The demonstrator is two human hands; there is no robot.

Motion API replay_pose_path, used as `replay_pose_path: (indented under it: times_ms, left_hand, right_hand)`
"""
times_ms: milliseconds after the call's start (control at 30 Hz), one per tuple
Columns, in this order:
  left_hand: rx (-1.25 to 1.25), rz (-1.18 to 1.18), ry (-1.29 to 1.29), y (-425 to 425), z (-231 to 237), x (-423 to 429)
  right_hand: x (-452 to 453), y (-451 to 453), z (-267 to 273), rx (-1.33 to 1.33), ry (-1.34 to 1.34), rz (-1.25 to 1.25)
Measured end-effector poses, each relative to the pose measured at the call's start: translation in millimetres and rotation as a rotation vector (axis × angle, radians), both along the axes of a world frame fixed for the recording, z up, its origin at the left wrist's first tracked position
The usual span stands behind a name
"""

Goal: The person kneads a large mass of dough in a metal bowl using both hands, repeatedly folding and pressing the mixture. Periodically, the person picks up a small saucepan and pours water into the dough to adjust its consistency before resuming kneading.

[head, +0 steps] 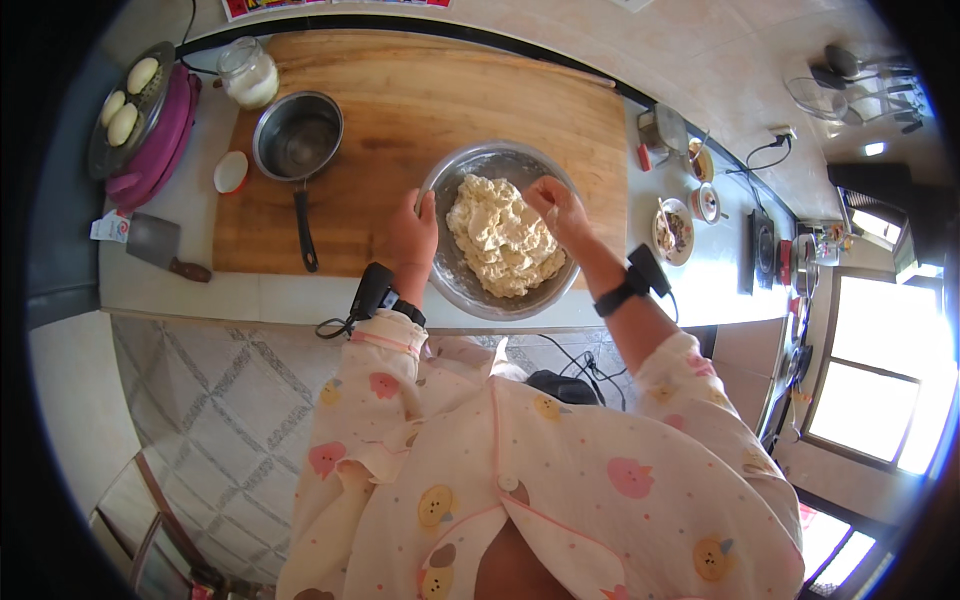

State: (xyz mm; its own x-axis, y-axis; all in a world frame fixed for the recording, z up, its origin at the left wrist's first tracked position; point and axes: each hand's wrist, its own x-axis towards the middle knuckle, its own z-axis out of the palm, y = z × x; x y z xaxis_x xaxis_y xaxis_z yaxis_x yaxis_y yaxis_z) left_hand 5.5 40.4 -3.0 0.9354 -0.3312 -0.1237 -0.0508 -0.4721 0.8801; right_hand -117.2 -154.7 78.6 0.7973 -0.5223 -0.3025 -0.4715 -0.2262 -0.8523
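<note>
A steel mixing bowl [501, 309] sits at the front edge of a wooden board, partly overhanging the white counter. Inside lies a large, rough lump of pale dough [499, 232], with floury smears on the bowl's wall. My left hand [416, 232] grips the bowl's left rim, thumb on top. Over the right side of the dough is my right hand [559, 214], its fingers curled together; I see nothing held in them. Whether its fingertips touch the dough is hard to tell. Both wrists wear black strapped devices.
Left of the bowl, a saucepan [298, 139] rests on the wooden board [450, 90], near a glass jar [247, 75], a lid [231, 172], a cleaver [154, 240] and a purple appliance [154, 157]. A bowl with a spoon [673, 232] stands at right.
</note>
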Motion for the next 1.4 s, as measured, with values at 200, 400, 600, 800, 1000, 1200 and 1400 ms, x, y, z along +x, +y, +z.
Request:
replay_pose_path:
  times_ms: [200,400,600,800,1000,1200,1400]
  left_hand:
    - [-0.037,0.045,-0.063,-2.9,-2.3,-0.8]
    - [-0.034,0.035,-0.062,-2.0,0.2,-3.6]
    - [-0.033,0.018,-0.035,-0.1,9.6,-0.9]
    - [-0.041,0.004,-0.1,-2.7,5.3,1.6]
    - [0.02,0.028,-0.055,0.2,4.8,-1.9]
    - [-0.16,0.053,-0.057,-0.8,-3.2,-3.7]
    - [-0.086,0.05,-0.055,-2.6,-11.1,-3.3]
  right_hand:
    - [21.9,22.0,-62.4,0.69,-0.062,-0.485]
    - [19.0,4.3,-77.7,0.838,-0.086,-0.361]
    - [38.6,-24.7,-70.6,0.007,-0.2,-0.006]
    - [103.6,-13.3,-70.5,-0.307,0.51,0.595]
    - [76.9,31.6,-1.1,-0.51,0.474,0.894]
    - [-29.9,48.8,31.7,-0.872,0.139,0.598]
    - [-35.1,49.2,-16.9,-1.079,-0.107,0.547]
